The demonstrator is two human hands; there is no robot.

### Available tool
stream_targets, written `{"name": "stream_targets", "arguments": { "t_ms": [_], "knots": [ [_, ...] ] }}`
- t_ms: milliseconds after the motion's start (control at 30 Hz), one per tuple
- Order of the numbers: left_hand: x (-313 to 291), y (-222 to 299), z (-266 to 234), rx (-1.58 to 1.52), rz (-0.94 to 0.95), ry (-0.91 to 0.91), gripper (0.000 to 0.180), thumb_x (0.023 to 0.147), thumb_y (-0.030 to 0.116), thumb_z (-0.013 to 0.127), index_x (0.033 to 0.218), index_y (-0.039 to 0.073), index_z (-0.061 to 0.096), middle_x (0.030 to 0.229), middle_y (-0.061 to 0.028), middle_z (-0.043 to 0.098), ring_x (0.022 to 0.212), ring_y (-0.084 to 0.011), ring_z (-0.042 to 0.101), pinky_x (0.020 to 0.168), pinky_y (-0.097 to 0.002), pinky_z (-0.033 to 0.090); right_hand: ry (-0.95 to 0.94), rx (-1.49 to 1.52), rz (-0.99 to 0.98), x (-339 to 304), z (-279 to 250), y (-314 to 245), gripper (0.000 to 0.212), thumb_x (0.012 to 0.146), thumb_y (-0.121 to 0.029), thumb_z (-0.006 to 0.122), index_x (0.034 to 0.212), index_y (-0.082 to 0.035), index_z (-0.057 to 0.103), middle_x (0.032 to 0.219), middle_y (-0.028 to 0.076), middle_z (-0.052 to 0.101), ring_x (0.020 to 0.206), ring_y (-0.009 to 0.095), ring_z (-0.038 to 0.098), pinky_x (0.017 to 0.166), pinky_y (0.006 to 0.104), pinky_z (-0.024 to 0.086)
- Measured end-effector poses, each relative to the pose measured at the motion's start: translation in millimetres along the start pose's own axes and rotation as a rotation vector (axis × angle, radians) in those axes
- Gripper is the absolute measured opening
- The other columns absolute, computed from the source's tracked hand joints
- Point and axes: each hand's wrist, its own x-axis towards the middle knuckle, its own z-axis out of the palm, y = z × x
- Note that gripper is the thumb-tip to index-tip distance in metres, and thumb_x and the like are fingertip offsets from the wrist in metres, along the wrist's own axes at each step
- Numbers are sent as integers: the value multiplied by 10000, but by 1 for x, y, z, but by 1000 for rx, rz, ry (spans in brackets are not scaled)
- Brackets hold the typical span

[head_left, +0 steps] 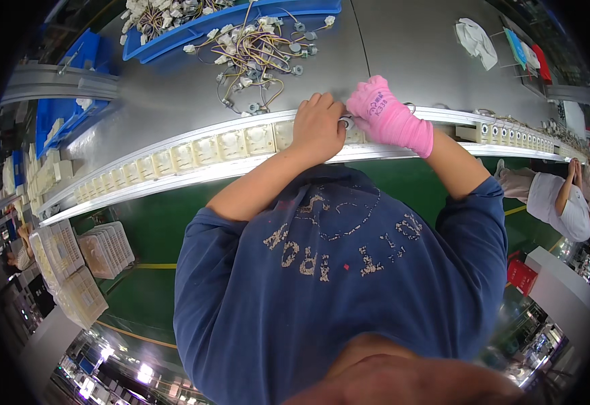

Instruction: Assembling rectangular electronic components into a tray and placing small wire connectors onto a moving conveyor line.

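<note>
A long row of cream plastic housings [204, 150] sits in a pale metal rail [173, 177] in front of me. My bare left hand [318, 127] rests over the row with its fingers curled. Close beside it, my right hand [384, 115] wears a pink glove and is closed, its fingertips bunched near my left fingers. Between the hands shows a small round dark-centred part [346, 123] on a housing. What either hand grips is hidden. Beyond the rail lies a loose pile of wired connectors [251, 54] with white plugs and round metal ends.
A blue tray [234, 25] at the far left holds more wired connectors. To the right along the rail stand housings with round parts fitted [511, 134]. A white cloth [475, 42] lies at the far right. White crates [106, 248] stand at left; a person [558, 202] sits at right.
</note>
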Motion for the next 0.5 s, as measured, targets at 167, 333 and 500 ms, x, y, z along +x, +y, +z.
{"name": "stream_targets", "arguments": {
  "t_ms": [167, 333, 500],
  "knots": [
    [-1, 0, 0, -4, 5, 30, 155, 684, 104, 601, 817, 47, 545, 830, -98, 481, 833, -279, 476, 709, -395, 370, 34, 449, -80, 4, 6, 24, 160, 764, -274, 605, 821, -125, 593, 857, 46, 594, 911, 216, 556, 836, 373, 357],
    [-2, -1, 4, 0, 8, 71, 101, 712, 84, 567, 801, 47, 536, 816, -101, 477, 814, -283, 476, 698, -391, 371, 631, 551, -42, 71, 38, 70, 294, 790, -301, 527, 956, -61, 558, 871, 129, 601, 929, 306, 568, 884, 407, 384],
    [0, -2, 4, -45, -10, 116, 80, 707, 74, 563, 770, 43, 524, 818, -113, 479, 818, -288, 474, 709, -401, 371, 361, 573, 196, 176, 76, 90, 392, 790, -306, 504, 1032, -3, 560, 1050, 207, 602, 1005, 355, 564, 874, 397, 433]
  ]
}}
